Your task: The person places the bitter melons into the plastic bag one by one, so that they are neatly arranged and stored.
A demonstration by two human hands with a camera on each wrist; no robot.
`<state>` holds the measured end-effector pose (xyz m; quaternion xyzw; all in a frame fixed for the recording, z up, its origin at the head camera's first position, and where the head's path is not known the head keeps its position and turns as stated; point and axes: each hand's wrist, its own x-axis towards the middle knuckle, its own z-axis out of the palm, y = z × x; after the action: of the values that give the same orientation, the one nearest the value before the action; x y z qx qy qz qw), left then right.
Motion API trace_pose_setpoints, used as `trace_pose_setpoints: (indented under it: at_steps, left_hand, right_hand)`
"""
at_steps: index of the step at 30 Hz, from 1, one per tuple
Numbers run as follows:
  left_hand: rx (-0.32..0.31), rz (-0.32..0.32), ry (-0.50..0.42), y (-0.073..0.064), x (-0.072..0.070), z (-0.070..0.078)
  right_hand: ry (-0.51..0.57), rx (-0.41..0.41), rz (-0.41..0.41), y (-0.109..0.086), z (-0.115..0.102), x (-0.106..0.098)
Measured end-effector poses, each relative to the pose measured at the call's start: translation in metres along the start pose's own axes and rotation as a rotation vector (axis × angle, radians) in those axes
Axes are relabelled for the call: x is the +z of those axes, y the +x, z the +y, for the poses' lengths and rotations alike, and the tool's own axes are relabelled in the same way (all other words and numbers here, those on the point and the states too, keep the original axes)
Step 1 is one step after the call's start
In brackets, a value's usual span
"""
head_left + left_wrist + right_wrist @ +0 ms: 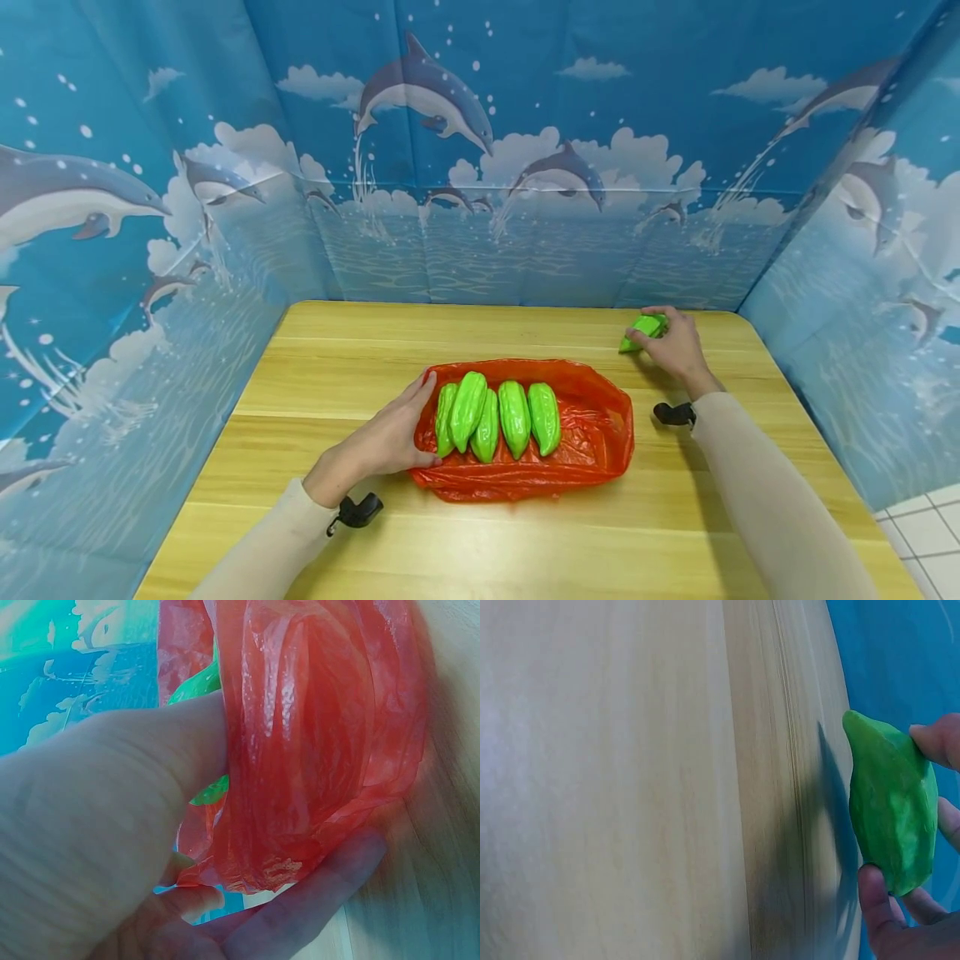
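A red plastic bag [525, 486] lies spread wide on the table, its mouth facing up. Several glossy green ridged fruits [515, 419] with tapered ends sit side by side in its left half. My left hand [386, 435] grips the bag's left end, thumb inside the rim and fingers outside along the wall. Near the table's back right corner, my right hand [675, 346] holds another green ridged fruit [892, 802] between thumb and fingertips. That fruit is tilted, with one pointed end showing past the fingers in the right wrist view.
The wooden table [315, 350] has rounded back corners. A blue dolphin-print curtain [480, 250] stands close behind its back edge and along both sides. Each wrist wears a small black camera [360, 510]. White floor tiles [926, 529] show at the lower right.
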<state>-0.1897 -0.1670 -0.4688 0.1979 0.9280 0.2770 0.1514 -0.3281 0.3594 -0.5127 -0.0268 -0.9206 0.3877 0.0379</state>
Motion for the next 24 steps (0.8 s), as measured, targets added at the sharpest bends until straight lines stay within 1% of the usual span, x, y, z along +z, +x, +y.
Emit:
trace_pose_setpoints:
  at_steps: [11, 17, 24]
  left_hand:
    - [-0.007, 0.002, 0.008, -0.001, 0.0, 0.001]
    - [0.001, 0.002, 0.016, -0.001, -0.001, 0.001]
    - [0.009, 0.008, 0.022, 0.0, -0.001, 0.0]
  right_hand:
    - [0.035, 0.012, -0.024, -0.005, -0.007, 0.0]
    - [0.083, 0.011, -0.032, -0.006, -0.01, 0.0]
    - [0.085, -0.017, -0.044, -0.008, -0.016, -0.002]
